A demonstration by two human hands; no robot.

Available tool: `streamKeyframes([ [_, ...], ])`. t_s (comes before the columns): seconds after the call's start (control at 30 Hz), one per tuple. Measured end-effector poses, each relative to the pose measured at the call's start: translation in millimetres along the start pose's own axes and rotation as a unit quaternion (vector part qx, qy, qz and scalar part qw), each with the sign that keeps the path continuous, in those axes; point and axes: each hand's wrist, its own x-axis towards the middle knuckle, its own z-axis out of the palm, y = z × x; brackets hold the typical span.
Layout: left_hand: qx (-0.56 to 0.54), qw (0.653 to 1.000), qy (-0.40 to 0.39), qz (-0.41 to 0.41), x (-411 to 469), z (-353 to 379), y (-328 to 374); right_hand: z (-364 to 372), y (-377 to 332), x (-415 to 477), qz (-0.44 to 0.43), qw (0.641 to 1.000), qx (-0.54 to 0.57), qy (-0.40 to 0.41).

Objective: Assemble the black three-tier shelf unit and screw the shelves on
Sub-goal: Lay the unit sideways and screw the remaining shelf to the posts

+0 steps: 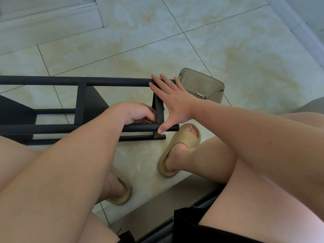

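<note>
Currently: black shelf unit [82, 102], on its side, 9 o'clock. R hand [172, 102]: fingers splayed straight, bracing poles [105, 83]. L hand [138, 113]: fingers curled at end shelf [159, 109], contents hidden. Advice: brace firmly, drive square.

Right hand [172, 102] flat, fingers spread straight, thumb out. Left hand [138, 114] curled inward; whatever it grips is hidden.
</note>
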Motion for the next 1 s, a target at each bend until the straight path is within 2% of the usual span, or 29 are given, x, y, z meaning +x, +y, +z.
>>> streamKeyframes([
  [0.1,-0.033,0.999,-0.004,-0.012,0.3,-1.6,-1.6,-0.1,0.3,0.0,0.000,1.000,0.000,0.001],
  [0.27,0.033,0.999,0.020,-0.021,1.9,0.3,-1.0,0.3,-0.3,0.3,0.000,1.000,-0.003,0.002],
  [0.43,0.015,1.000,0.009,0.000,3.5,-1.1,-2.5,-0.2,-0.1,-0.5,0.000,1.000,-0.001,0.002],
  [0.53,-0.015,1.000,-0.023,0.013,1.3,-2.5,-2.2,-0.6,-0.6,-0.5,0.001,1.000,0.001,0.001],
  [0.63,-0.047,0.999,-0.023,0.002,2.7,-2.1,-3.1,-0.9,-0.6,-0.4,0.002,1.000,0.000,0.001],
  [0.77,0.018,0.999,0.022,-0.017,3.0,0.6,-1.8,-1.1,-1.2,-0.6,0.003,1.000,-0.003,0.000],
  [1.0,0.036,0.999,0.011,-0.001,0.9,0.6,-0.2,-1.5,-1.4,-0.9,0.003,1.000,-0.002,-0.002],
])
